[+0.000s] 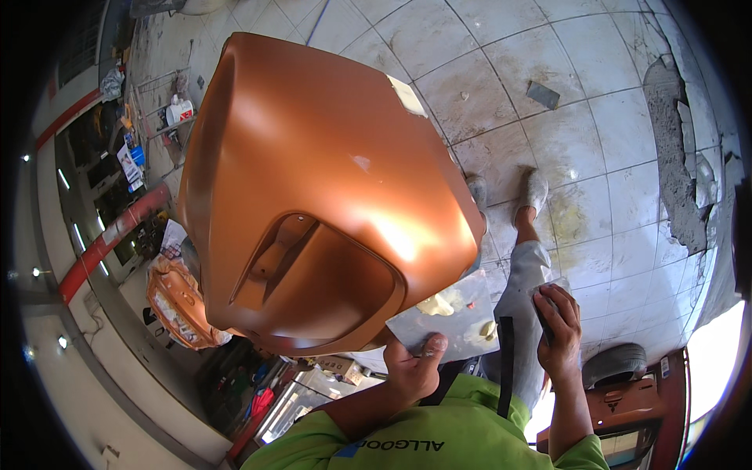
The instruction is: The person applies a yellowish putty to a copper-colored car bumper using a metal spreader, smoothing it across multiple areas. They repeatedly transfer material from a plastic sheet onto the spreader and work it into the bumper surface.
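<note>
My left hand (415, 368) grips a flat, pale grey mixing board (462, 296) by its near edge, thumb lying on top. A cream-coloured dab of putty (442, 304) is on the board, with a small red spot and a yellowish lump beside it. My right hand (559, 329) is closed around a flat, dark putty spreader (542, 317), held apart from the board. A large copper-orange car body panel (329, 149) fills the middle, just beyond my left hand. It has a rounded recess and a cream patch (407, 95) at its far right edge.
A grey tile floor (611, 149) with broken concrete (674, 164) lies to the right. A small grey plate (542, 95) is on the tiles. A tyre (615, 366) and an orange vehicle (627, 403) are at lower right. Another orange part (182, 301) stands left.
</note>
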Motion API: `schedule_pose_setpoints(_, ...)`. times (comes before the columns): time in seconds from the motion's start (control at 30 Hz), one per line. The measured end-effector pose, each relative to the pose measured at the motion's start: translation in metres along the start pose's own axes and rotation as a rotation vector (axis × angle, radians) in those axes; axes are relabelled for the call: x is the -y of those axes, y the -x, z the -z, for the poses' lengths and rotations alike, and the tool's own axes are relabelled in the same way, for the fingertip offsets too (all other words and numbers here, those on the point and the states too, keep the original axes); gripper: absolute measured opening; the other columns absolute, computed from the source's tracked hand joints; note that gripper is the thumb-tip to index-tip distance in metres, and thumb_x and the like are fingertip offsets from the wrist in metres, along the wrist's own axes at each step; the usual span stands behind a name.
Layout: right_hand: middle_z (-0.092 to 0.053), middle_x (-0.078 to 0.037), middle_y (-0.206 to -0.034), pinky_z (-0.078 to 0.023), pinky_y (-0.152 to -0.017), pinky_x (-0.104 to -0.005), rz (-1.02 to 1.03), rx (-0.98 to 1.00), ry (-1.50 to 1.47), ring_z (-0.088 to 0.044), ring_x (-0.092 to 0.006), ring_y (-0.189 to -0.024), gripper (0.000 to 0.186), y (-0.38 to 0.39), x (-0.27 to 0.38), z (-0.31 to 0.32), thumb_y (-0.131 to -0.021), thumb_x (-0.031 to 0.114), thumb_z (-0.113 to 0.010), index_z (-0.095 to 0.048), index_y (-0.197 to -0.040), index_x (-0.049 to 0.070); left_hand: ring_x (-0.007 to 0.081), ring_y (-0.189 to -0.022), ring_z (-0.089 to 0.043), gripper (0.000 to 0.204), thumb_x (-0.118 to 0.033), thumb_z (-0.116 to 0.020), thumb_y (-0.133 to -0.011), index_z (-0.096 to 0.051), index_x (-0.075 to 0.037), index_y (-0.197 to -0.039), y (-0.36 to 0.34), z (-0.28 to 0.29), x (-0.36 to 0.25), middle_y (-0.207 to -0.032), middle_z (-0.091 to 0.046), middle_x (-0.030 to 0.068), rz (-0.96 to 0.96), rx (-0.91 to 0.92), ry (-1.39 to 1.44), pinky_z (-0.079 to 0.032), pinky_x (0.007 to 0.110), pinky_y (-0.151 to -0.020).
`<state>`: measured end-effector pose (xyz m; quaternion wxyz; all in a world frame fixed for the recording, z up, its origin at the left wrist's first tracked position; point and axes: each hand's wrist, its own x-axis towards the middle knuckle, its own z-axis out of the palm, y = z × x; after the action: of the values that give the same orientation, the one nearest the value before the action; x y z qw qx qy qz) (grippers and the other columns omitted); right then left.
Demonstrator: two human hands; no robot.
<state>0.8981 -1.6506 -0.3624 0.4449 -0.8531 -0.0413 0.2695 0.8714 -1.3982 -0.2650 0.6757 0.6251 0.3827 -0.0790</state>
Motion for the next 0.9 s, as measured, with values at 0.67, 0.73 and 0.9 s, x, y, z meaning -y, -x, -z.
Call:
schedule_pose_setpoints(0.67, -0.067, -0.021, -0.135, -0.051, -0.111, -0.0456, -0.014, 0.336, -0.429, -0.065, -0.0400, -0.129, 0.069, -0.069, 0.104, 0.014, -0.071, -0.018, -0.056, -0.068, -0.137, -0.001, 0.0308, -0.082, -0.073, 0.043, -0.033, -0.062, -0.109, -0.052, -0.002, -0.137, -0.028, 0.135, -0.051, -0.105, -0.070, 0.0229, -0.602, -0.130, -0.026, -0.065, 0.041, -0.076)
schedule_pose_setpoints(0.73, -0.066, -0.022, -0.136, -0.051, -0.112, -0.0447, -0.066, 0.262, -0.541, -0.064, -0.0409, -0.131, 0.068, -0.079, 0.102, 0.006, -0.074, -0.021, -0.053, -0.068, -0.138, -0.001, 0.0312, -0.079, -0.072, 0.036, -0.037, -0.057, -0.112, -0.055, -0.006, -0.131, -0.049, 0.145, -0.060, -0.098, -0.068, 0.0212, -0.584, -0.036, 0.094, -0.067, 0.042, -0.075)
schedule_pose_setpoints(0.9, -0.064, -0.021, -0.138, -0.051, -0.110, -0.0458, -0.122, 0.206, -0.527, -0.064, -0.0408, -0.129, 0.072, -0.080, 0.113, -0.020, -0.072, -0.020, -0.054, -0.065, -0.141, 0.000, 0.0237, -0.083, -0.068, 0.036, -0.046, -0.054, -0.113, -0.057, -0.011, -0.105, -0.076, 0.164, -0.081, -0.074, -0.063, 0.0044, -0.649, -0.103, 0.007, -0.052, 0.067, -0.109)
